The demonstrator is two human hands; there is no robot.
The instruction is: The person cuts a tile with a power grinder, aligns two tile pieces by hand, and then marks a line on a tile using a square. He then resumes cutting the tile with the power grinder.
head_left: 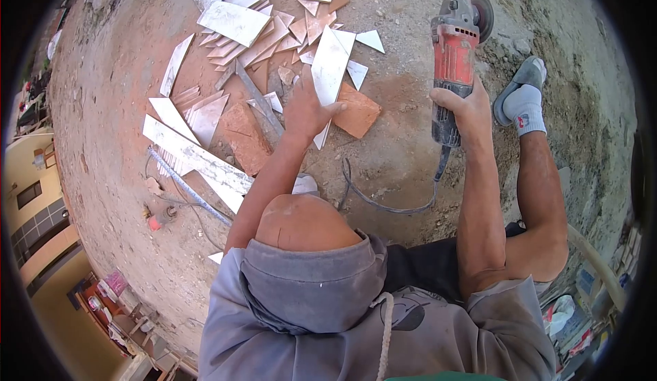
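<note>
My right hand point(465, 104) is wrapped round the body of a red and black angle grinder point(454, 56), its disc point(482, 17) at the top right and its cord leaving the lower end. My left hand point(306, 107) is at the left edge of a long white tile piece point(330, 66), thumb stretched over it; some of its fingers are hidden or blurred. Under the tile's lower part lies an orange-brown brick point(359, 110). Another brick point(245, 138) is left of my left forearm, near a grey metal bar point(256, 93).
Cut tile pieces point(236, 21) are heaped at the upper left, with long strips point(188, 148) below. A blue-white tape or ruler point(188, 184) and a red-tipped tool point(159, 220) lie at the left. The grinder's cord point(393, 210) curves across the dirt before my legs.
</note>
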